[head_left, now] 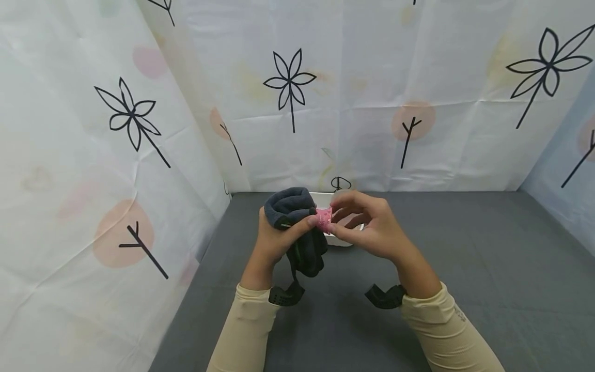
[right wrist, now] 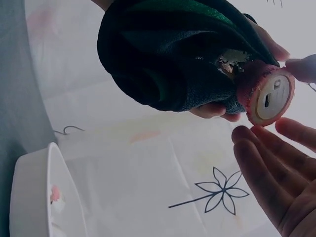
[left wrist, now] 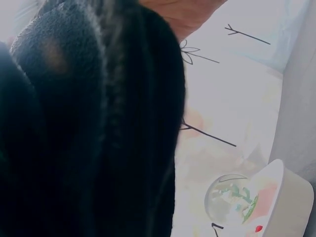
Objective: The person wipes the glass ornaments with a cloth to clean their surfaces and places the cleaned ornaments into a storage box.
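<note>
My left hand (head_left: 274, 235) grips a bunched dark blue-grey cloth (head_left: 290, 204), its thumb lying against a pink round base (head_left: 324, 219). With thumb and fingers, my right hand (head_left: 372, 225) pinches that base from the other side. In the right wrist view, the base (right wrist: 274, 98) shows a pale disc underside with a small dark slot. Something clear and shiny (right wrist: 234, 59) shows between the base and the cloth (right wrist: 163, 74), so it looks like a small snow globe partly wrapped in cloth. The dark cloth (left wrist: 98, 123) fills much of the left wrist view.
Behind the hands, a white tray (head_left: 341, 242) stands on the grey table (head_left: 465, 258). A clear globe (left wrist: 229, 197) with green and white contents shows at the tray (left wrist: 296, 202). Patterned white sheets (head_left: 362, 144) hang around the table. A black band (head_left: 285, 295) sits on the left wrist.
</note>
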Demonstrator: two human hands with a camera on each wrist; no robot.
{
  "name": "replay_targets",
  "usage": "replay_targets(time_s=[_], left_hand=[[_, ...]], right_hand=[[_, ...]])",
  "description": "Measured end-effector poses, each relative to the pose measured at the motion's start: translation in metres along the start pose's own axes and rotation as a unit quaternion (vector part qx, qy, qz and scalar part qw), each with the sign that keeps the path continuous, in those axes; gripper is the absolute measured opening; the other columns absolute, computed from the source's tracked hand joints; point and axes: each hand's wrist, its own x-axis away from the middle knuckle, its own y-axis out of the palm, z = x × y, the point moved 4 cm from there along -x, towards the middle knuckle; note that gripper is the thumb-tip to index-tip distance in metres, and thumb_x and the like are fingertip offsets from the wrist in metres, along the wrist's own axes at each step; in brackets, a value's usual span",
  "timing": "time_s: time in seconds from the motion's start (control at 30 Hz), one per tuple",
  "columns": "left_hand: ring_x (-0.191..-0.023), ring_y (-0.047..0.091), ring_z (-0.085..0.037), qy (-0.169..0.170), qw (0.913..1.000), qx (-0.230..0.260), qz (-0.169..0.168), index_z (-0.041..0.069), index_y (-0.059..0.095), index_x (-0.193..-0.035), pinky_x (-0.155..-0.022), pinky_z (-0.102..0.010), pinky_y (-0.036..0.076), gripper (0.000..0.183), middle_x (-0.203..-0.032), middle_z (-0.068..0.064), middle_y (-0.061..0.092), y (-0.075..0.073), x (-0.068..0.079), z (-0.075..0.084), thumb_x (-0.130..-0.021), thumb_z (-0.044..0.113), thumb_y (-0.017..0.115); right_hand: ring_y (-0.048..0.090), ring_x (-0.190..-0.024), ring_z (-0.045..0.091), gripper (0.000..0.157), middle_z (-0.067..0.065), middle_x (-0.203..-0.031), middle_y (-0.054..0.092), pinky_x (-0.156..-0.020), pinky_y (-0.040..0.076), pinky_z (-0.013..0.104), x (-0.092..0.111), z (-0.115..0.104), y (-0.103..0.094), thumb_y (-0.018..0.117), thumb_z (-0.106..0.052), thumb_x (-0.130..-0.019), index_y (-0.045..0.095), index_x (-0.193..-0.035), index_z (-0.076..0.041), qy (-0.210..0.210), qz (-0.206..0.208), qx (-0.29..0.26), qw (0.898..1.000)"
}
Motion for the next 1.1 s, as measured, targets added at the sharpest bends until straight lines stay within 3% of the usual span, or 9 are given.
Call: replay_targets(time_s=[0.27,0.47,0.7,0.83,1.1], left_hand=[[-0.092,0.069,-0.021,0.003,0.9998,-0.019,0.005,0.008,0.082,-0.098,-0.088,-0.032,0.059,0.031,-0.097,-0.009,0.077,-0.0004,-0.0001,-0.0005,-0.094,0.038,0.084],[-0.088,0.067,-0.021,0.007,0.9999,-0.013,0.005,0.007,0.081,-0.095,-0.084,-0.033,0.059,0.037,-0.094,-0.008,0.075,0.001,-0.0004,-0.0006,-0.095,0.044,0.081],[-0.088,0.066,-0.021,0.008,0.9999,-0.01,-0.003,0.005,0.081,-0.094,-0.082,-0.032,0.059,0.046,-0.093,-0.011,0.075,0.0033,-0.0009,0.0,-0.094,0.051,0.079],[-0.089,0.067,-0.021,0.005,0.9999,-0.012,0.003,0.004,0.081,-0.095,-0.083,-0.032,0.059,0.048,-0.093,-0.011,0.076,0.0025,-0.001,0.0013,-0.093,0.052,0.08],[-0.086,0.067,-0.021,0.0,1.0,-0.002,0.0,0.005,0.08,-0.099,-0.082,-0.031,0.059,0.045,-0.092,-0.011,0.076,0.0016,0.0,0.0007,-0.093,0.05,0.081]], right_hand=[[0.074,-0.099,0.017,0.056,0.011,-0.114,0.07,-0.075,0.066,0.035,-0.0002,-0.0023,0.0008,0.095,0.009,-0.068,0.071,-0.117,-0.005,-0.036,-0.005,-0.009,0.999],[0.077,-0.092,0.017,0.051,0.011,-0.108,0.074,-0.075,0.066,0.033,-0.0004,-0.0047,0.0013,0.094,0.009,-0.071,0.072,-0.116,-0.003,-0.033,0.0,0.008,0.999],[0.077,-0.083,0.011,0.041,0.011,-0.094,0.079,-0.067,0.062,0.026,-0.0007,-0.0027,0.0001,0.084,0.011,-0.082,0.069,-0.118,-0.002,-0.009,0.006,0.015,1.0],[0.077,-0.085,0.011,0.041,0.009,-0.098,0.078,-0.069,0.063,0.027,0.0004,-0.0006,0.0004,0.083,0.009,-0.084,0.069,-0.12,-0.003,0.015,0.0,0.012,1.0],[0.077,-0.094,0.018,0.061,0.011,-0.117,0.072,-0.073,0.066,0.037,0.0017,0.0013,0.0015,0.093,0.008,-0.071,0.067,-0.126,-0.002,0.019,-0.016,-0.005,1.0]])
